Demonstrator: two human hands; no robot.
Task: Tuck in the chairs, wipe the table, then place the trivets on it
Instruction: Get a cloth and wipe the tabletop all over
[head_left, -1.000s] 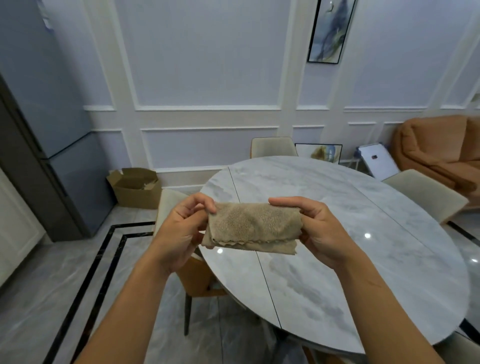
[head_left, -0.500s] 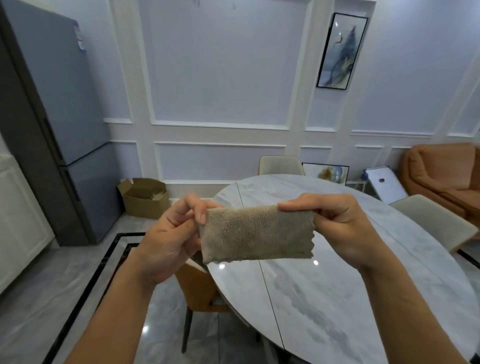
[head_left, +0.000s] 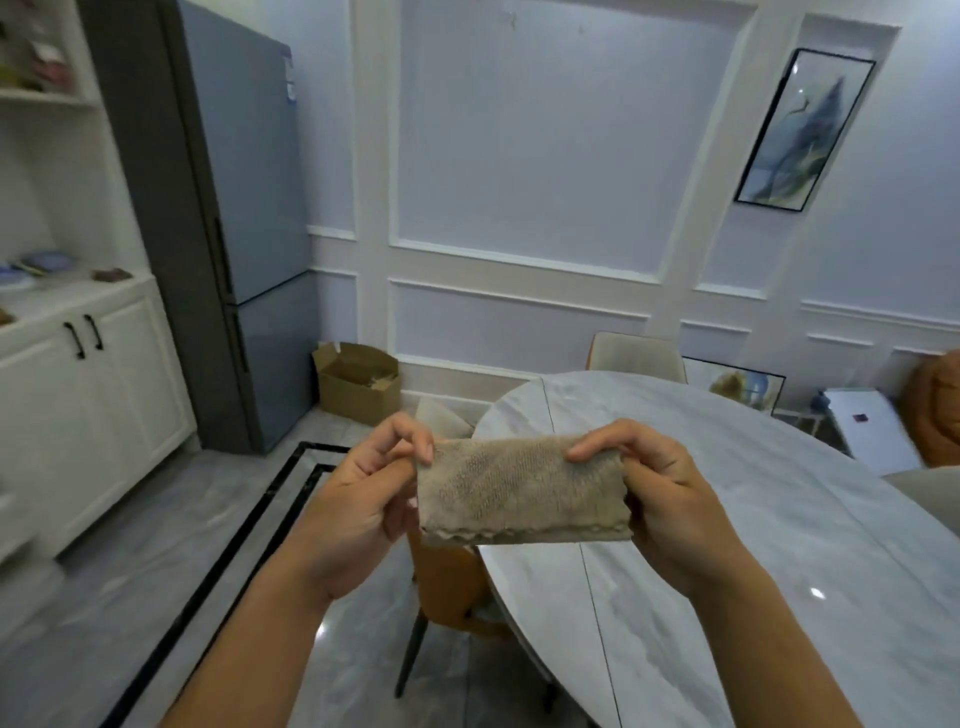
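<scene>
1. The person is holding a folded tan cloth (head_left: 519, 491) up in the air with both hands.
2. The left hand (head_left: 358, 509) is pinching the left end of the cloth. Its fingers (head_left: 415, 441) are curling over the top edge and clamping on it.
3. The right hand (head_left: 670, 499) is pinching the right end the same way, with its fingers (head_left: 608, 441) clamping on the top edge.
4. The long side of the cloth is running from left to right, from one hand to the other. It is being pulled flat, with its wavy edge hanging at the bottom.
5. The round marble desk (head_left: 753, 519) is lying below the cloth and mostly off to the right. The cloth is hanging over the near left edge of the desk and is not touching it.
6. The right hand is sitting over the desk top. The left hand is sitting out over the floor and an orange chair (head_left: 447, 577), so the right hand is nearer to the desk.
7. I think the wiping is about to begin. The cloth is needing to go down and to the right to lie flat on the desk.
</scene>
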